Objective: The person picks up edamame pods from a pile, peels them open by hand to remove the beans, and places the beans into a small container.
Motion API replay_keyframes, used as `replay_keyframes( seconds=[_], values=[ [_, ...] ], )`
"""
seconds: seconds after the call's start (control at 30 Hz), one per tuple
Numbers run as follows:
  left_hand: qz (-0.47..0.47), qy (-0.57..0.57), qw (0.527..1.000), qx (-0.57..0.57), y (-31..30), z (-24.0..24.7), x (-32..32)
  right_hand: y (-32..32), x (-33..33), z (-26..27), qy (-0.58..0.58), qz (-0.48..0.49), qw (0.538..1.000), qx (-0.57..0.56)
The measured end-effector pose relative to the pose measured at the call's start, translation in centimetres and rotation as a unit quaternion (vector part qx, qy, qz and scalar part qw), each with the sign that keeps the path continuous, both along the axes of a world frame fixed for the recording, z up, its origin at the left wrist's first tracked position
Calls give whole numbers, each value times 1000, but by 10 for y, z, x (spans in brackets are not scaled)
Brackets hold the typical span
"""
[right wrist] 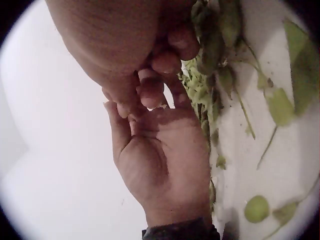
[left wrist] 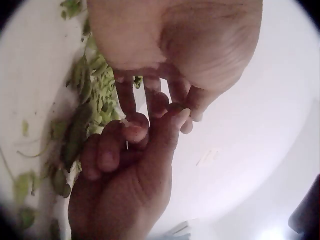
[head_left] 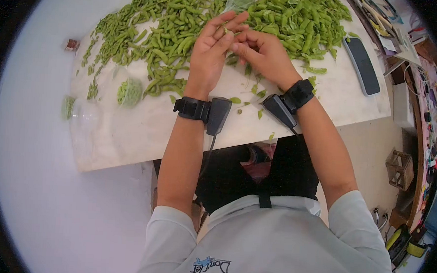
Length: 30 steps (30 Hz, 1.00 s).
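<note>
Both hands meet over the pile of green pods [head_left: 177, 28]. My left hand [head_left: 208, 57] is palm up, fingers partly extended, its thumb and fingertips pinching a small green pod piece [head_left: 226, 30]. From the right, my right hand [head_left: 267, 52] has curled fingers, with thumb and forefinger pinching at that same spot. In the left wrist view the right hand [left wrist: 122, 185] touches the fingertips of the left hand [left wrist: 175, 40]. The right wrist view shows the left palm [right wrist: 165, 160] below the right hand [right wrist: 115, 40]; the fingers mostly hide the piece.
A clear bag of green beans [head_left: 129, 92] and a clear plastic container [head_left: 85, 113] are at the left of the white table [head_left: 144, 137]. A phone [head_left: 362, 66] lies at the right, tools [head_left: 378, 16] beyond it. Loose leaves [head_left: 235, 100] lie near the wrists.
</note>
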<state>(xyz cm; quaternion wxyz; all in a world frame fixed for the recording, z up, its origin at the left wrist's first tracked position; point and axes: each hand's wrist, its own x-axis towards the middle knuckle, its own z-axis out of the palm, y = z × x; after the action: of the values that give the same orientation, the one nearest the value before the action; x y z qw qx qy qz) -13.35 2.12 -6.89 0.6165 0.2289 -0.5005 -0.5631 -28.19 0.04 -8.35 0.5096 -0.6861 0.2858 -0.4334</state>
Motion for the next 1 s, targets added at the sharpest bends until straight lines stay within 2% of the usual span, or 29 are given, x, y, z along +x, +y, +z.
replay_keyframes(
  seconds=[0.07, 0.17, 0.47, 0.77, 1.0],
  values=[
    [15, -17, 1000, -10, -2, -3, 3, 2, -1, 1, 3, -21, 1000, 0],
    [113, -156, 980, -52, -4, -10, 14, 1, -2, 4, 24, -57, 998, -7],
    [149, -185, 971, 13, -1, -4, 12, 0, -4, 4, 48, -74, 996, -30],
    [179, -133, 975, -16, -4, -13, 13, -1, -3, 4, 27, -72, 997, -20],
    [173, -129, 976, 4, -4, -14, 12, 4, -5, 9, 28, -90, 995, -21]
  ],
)
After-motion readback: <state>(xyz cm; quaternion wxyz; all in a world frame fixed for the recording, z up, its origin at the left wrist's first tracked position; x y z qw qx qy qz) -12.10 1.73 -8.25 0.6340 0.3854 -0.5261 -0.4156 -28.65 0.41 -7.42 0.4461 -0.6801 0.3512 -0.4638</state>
